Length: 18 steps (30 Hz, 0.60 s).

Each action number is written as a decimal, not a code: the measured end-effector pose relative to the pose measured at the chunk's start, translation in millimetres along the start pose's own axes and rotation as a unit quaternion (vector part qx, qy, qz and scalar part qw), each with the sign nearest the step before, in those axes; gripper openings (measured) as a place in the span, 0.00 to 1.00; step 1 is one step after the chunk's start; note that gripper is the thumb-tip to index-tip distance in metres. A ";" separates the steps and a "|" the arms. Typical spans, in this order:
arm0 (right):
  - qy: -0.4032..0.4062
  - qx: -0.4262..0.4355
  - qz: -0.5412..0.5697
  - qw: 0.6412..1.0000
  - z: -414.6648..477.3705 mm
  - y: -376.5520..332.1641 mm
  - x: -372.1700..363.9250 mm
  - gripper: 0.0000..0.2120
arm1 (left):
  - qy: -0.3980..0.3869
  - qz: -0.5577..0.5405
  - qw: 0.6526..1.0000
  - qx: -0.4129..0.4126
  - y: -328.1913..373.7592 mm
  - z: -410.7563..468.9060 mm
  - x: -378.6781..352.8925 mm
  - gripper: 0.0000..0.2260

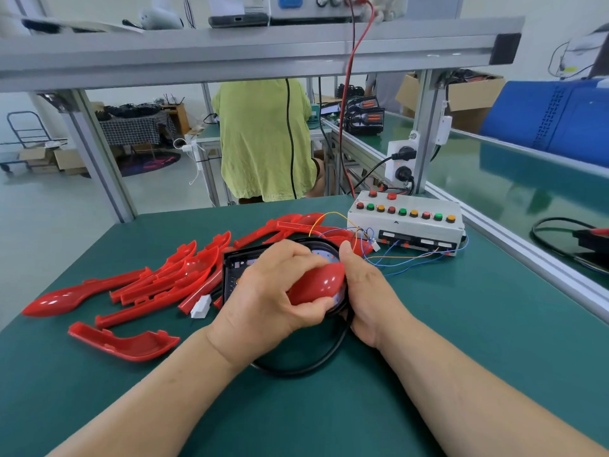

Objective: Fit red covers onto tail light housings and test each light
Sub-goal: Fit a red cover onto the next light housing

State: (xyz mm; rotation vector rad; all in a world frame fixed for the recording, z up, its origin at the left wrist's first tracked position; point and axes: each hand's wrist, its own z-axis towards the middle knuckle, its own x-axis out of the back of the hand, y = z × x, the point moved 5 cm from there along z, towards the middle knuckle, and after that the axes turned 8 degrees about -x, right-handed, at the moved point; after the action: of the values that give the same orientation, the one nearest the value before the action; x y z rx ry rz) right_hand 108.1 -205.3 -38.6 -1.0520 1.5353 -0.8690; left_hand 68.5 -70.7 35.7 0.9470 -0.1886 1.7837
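- Far left of the green worktop [461,357] there's a loose heap of spare covers [158,278], all glossy red and overlapping each other. One lone cover [125,343] lies apart from the heap, closer to me.
- A white connector [201,306] sits right at the heap's near edge, just beside the tail light housing [232,268].
- The housing is black and sits mid-worktop. I only get its left corner and a bit of rim, the hands hide the rest.
- My left hand [273,291] grips the red cover [316,283], fingers curled over its top and thumb along the near side. The cover's bulged end is on the round end of the housing.
- My right hand [365,291] grips the housing from the right, thumb up against the rim and fingers wrapped underneath.
- A black cable [313,364] loops out from under both hands toward me.
- Back right there's a white test box [408,222] with a row of red, green and yellow buttons. Thin coloured wires [395,258] trail from it toward the housing.
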 end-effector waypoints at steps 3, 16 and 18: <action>0.004 -0.006 -0.007 1.000 0.9 0.8 1.4 0.25 | -0.017 0.005 1.000 -0.015 2.1 1.2 -0.4 0.18; 0.016 -0.015 -0.012 1.000 3.0 2.5 3.9 0.26 | -0.071 0.039 0.997 -0.008 -2.0 -0.3 -4.4 0.18; 0.026 -0.017 -0.013 0.999 3.1 2.8 3.9 0.26 | -0.078 0.027 0.997 -0.009 -2.3 0.0 -6.0 0.18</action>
State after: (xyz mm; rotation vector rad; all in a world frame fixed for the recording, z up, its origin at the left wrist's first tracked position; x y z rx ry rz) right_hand 110.3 -208.0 -43.1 -1.0844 1.5883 -0.8970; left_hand 71.3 -74.1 31.0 1.0772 -0.3317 1.7549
